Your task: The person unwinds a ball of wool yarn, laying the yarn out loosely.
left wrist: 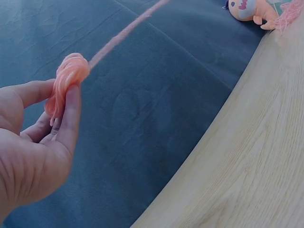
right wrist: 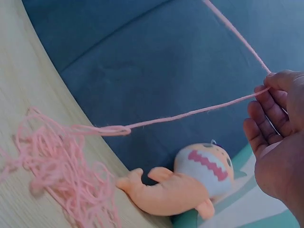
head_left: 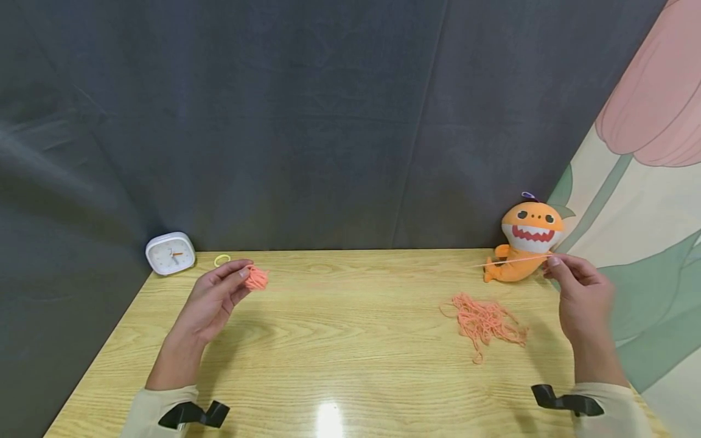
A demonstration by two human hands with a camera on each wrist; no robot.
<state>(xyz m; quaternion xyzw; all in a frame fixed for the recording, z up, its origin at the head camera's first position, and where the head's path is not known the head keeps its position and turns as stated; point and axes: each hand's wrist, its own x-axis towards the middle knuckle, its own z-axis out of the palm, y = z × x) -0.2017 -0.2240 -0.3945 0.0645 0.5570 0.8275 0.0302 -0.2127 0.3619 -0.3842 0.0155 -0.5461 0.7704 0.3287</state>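
Note:
Between thumb and fingers, my left hand (head_left: 218, 299) pinches a small wound bundle of coral-pink yarn (left wrist: 68, 83) above the left side of the table. From that bundle a strand (left wrist: 124, 33) runs off toward the right. Far to the right, my right hand (head_left: 586, 295) pinches the yarn strand (right wrist: 240, 38) between thumb and forefinger. Another length slopes from those fingertips down to a loose, tangled heap of the same yarn (head_left: 487, 322) on the table. The middle of the strand between the hands is too faint to follow in the head view.
An orange plush shark (head_left: 528, 243) sits at the table's back right corner, behind the yarn heap. At the back left stand a white clock (head_left: 170, 253) and a yellow ring (head_left: 221, 260). A dark curtain (head_left: 306, 134) borders the wooden table (head_left: 350, 340) at the back.

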